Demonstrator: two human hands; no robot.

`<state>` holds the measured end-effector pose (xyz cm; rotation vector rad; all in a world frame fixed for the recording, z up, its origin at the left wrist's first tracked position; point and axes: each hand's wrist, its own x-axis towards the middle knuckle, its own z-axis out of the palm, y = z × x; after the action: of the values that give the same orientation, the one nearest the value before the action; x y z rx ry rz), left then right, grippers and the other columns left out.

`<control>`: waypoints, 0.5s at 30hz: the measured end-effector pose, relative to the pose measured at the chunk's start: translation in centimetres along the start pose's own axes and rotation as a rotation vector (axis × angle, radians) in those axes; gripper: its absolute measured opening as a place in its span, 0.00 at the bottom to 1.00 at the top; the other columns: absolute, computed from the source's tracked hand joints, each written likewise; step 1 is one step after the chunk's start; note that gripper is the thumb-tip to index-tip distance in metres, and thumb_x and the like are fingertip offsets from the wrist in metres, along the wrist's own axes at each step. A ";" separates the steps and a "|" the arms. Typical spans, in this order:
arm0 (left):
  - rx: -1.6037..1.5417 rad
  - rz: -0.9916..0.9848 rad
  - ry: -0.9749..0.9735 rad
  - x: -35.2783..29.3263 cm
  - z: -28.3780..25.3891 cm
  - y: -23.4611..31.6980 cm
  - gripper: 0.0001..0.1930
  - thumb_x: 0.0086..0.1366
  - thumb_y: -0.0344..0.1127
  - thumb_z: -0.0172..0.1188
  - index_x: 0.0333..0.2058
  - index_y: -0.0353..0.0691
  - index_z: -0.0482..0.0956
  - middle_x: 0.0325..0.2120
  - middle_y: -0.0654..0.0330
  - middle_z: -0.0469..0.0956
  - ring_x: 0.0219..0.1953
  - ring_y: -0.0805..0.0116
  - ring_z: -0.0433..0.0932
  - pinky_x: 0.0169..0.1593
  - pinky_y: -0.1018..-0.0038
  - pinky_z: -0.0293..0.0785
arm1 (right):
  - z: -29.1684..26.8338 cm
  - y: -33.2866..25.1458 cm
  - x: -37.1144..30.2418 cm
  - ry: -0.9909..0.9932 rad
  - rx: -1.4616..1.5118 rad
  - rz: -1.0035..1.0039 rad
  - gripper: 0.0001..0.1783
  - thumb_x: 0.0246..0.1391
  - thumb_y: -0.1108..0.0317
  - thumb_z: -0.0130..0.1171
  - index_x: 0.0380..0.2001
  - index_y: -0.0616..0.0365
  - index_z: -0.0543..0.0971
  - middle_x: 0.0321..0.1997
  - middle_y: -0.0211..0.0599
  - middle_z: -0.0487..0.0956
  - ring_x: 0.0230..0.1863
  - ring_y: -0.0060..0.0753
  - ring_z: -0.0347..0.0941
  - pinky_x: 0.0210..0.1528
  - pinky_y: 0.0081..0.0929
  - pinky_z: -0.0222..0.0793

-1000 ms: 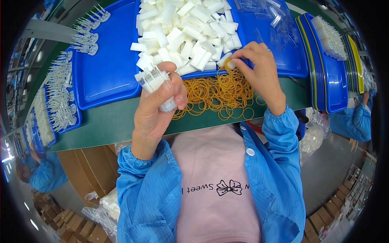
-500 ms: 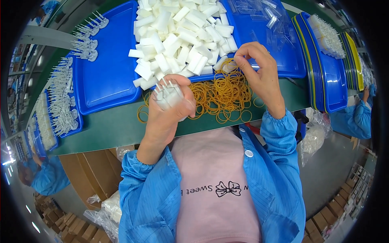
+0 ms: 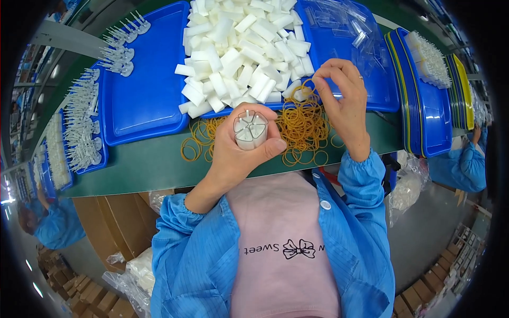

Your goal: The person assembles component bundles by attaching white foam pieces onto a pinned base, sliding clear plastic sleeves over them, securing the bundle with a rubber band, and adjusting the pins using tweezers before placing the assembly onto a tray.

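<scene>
Blue trays (image 3: pixel 143 100) (white foam blocks (image 3: pixel 238 53) inside)

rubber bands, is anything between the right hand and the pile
Nothing visible. The right hand is already at the yellow rubber bands on the green table, fingertips pinching one at the pile's upper edge. The left hand holds its white bundle beside them.

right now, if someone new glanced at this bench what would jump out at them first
Probably the heap of white foam blocks piled on the blue tray at the top middle, bright against the blue. Just below it, the left hand grips a bundle of clear plastic pieces end-on to the camera. To the right, the right hand pinches a rubber band above the loose pile of yellow rubber bands on the green table.
</scene>
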<state>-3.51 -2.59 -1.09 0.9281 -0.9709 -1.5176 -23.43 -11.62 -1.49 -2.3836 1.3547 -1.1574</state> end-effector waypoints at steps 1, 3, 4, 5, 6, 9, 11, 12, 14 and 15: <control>-0.006 -0.014 0.007 0.0 0.0 0.0 0.18 0.51 0.26 0.67 0.40 0.37 0.71 0.27 0.65 0.74 0.29 0.81 0.72 0.34 0.85 0.70 | 0.1 0.1 -0.1 -0.001 0.001 -0.003 0.03 0.46 0.73 0.58 0.27 0.57 0.75 0.35 0.34 0.74 0.37 0.37 0.69 0.38 0.31 0.61; -0.011 -0.010 0.005 -0.1 -0.2 -0.3 0.19 0.51 0.26 0.67 0.41 0.37 0.71 0.28 0.64 0.74 0.29 0.81 0.72 0.33 0.85 0.70 | 0.5 0.5 -0.3 0.017 0.032 0.021 0.03 0.46 0.73 0.58 0.27 0.57 0.75 0.35 0.34 0.74 0.37 0.38 0.69 0.38 0.31 0.60; -0.014 -0.008 0.000 -0.2 -0.2 -0.4 0.19 0.51 0.26 0.67 0.42 0.37 0.71 0.29 0.64 0.75 0.29 0.82 0.72 0.33 0.85 0.70 | 0.4 0.3 -0.3 0.014 0.033 0.017 0.03 0.46 0.73 0.58 0.27 0.57 0.75 0.35 0.34 0.74 0.37 0.38 0.69 0.38 0.31 0.60; -0.016 -0.005 0.003 -0.1 -0.2 -0.3 0.19 0.51 0.26 0.67 0.42 0.37 0.71 0.29 0.64 0.75 0.29 0.82 0.72 0.33 0.85 0.70 | 0.3 -0.1 -0.3 0.017 0.073 0.040 0.03 0.46 0.74 0.57 0.27 0.57 0.75 0.35 0.35 0.74 0.37 0.38 0.69 0.38 0.31 0.60; -0.023 0.011 0.030 0.0 0.0 -0.3 0.21 0.51 0.26 0.66 0.44 0.36 0.70 0.30 0.63 0.76 0.29 0.82 0.72 0.33 0.85 0.70 | 0.3 -0.5 -0.3 0.018 0.115 0.063 0.03 0.46 0.74 0.57 0.27 0.57 0.75 0.34 0.35 0.74 0.37 0.38 0.69 0.38 0.32 0.60; -0.024 0.051 0.077 0.6 0.6 -0.2 0.24 0.52 0.25 0.65 0.49 0.36 0.69 0.32 0.60 0.76 0.29 0.83 0.72 0.33 0.84 0.71 | -0.2 -2.5 -0.3 0.002 0.116 -0.019 0.03 0.46 0.75 0.56 0.27 0.57 0.73 0.33 0.37 0.74 0.37 0.38 0.69 0.39 0.31 0.60; -0.018 0.073 0.099 1.0 0.8 -0.4 0.26 0.52 0.24 0.64 0.51 0.36 0.67 0.33 0.59 0.77 0.30 0.83 0.72 0.33 0.84 0.71 | -0.3 -4.0 -0.4 -0.021 0.118 -0.070 0.04 0.46 0.75 0.56 0.28 0.58 0.73 0.32 0.37 0.74 0.35 0.39 0.69 0.39 0.32 0.60; -0.010 0.078 0.089 1.0 0.8 -0.5 0.27 0.52 0.24 0.64 0.53 0.36 0.66 0.32 0.59 0.77 0.29 0.82 0.72 0.31 0.83 0.71 | 0.0 -4.8 -0.6 -0.048 0.127 -0.125 0.04 0.47 0.76 0.55 0.28 0.58 0.72 0.31 0.38 0.74 0.34 0.40 0.69 0.39 0.32 0.60; -0.007 0.081 0.060 1.3 0.9 -0.1 0.29 0.53 0.24 0.63 0.54 0.37 0.65 0.31 0.60 0.76 0.29 0.81 0.72 0.30 0.83 0.71 | -0.2 -6.2 -1.3 -0.060 0.267 -0.016 0.03 0.48 0.76 0.55 0.28 0.58 0.72 0.30 0.38 0.73 0.32 0.38 0.70 0.39 0.32 0.60; -0.183 -0.047 0.012 1.2 1.0 0.5 0.31 0.51 0.25 0.64 0.55 0.37 0.64 0.29 0.60 0.76 0.27 0.80 0.72 0.29 0.82 0.70 | -0.3 -6.9 -1.8 -0.071 0.408 0.094 0.03 0.50 0.75 0.54 0.29 0.58 0.71 0.30 0.37 0.73 0.30 0.36 0.70 0.39 0.31 0.61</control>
<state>-4.39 -3.76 -0.36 0.8330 -0.7911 -1.6094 -19.64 -6.15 1.05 -2.0309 1.0720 -1.1782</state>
